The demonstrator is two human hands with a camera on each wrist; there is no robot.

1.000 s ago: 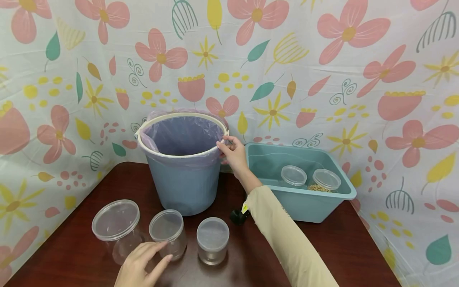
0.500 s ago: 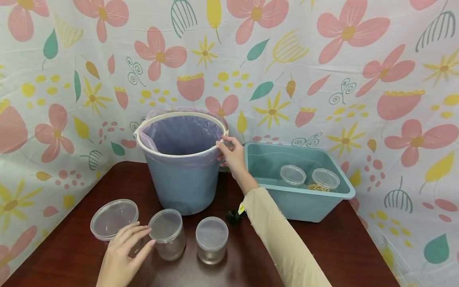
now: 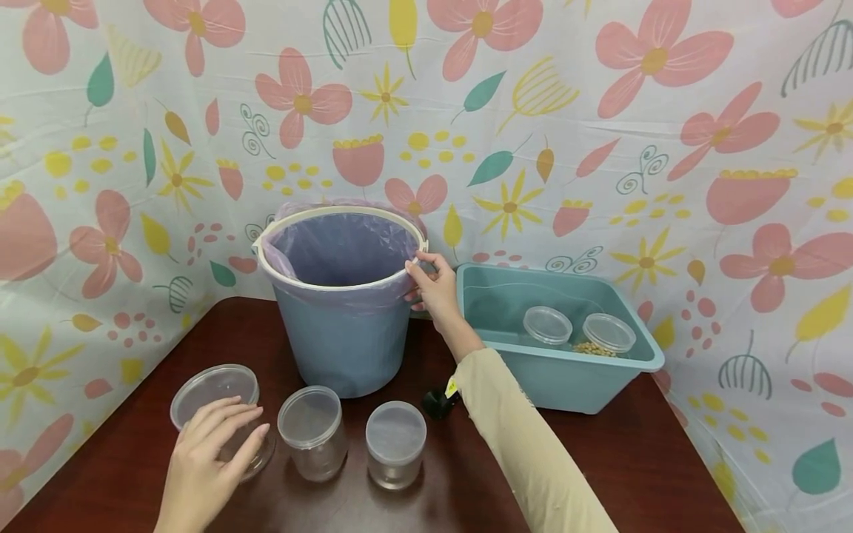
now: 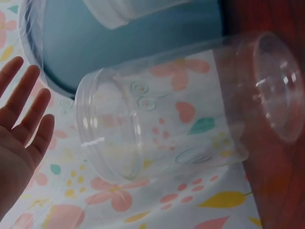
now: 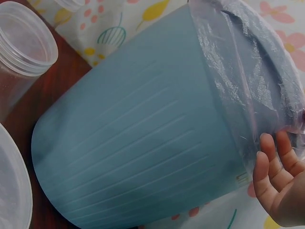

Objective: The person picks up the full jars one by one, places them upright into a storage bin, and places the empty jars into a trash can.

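Nearest to me, my left hand (image 3: 200,466) hovers at the near left of the dark table (image 3: 633,459), fingers straight and spread, right against the large clear jar (image 3: 220,414); from the head view I cannot tell whether the fingertips touch it, and the wrist view shows the palm just beside the jar (image 4: 181,109), holding nothing. To the right of that jar stand a medium clear jar (image 3: 312,431) and a small clear jar (image 3: 396,444), all three upright with lids on, in a row along the near edge. Just behind the small jar lies a small black object (image 3: 438,403), partly hidden by my beige sleeve (image 3: 533,451). Farther back, centre: a blue bucket (image 3: 343,340) lined with a purple bag (image 3: 340,248) under a cream rim ring. My right hand (image 3: 435,285) grips that rim on its right side, thumb over the ring and fingers curled on the outer wall. Far right: a teal tub (image 3: 566,377) holding two lidded jars (image 3: 578,331), one with beans in it. Behind everything hangs a flowered cloth (image 3: 600,111).
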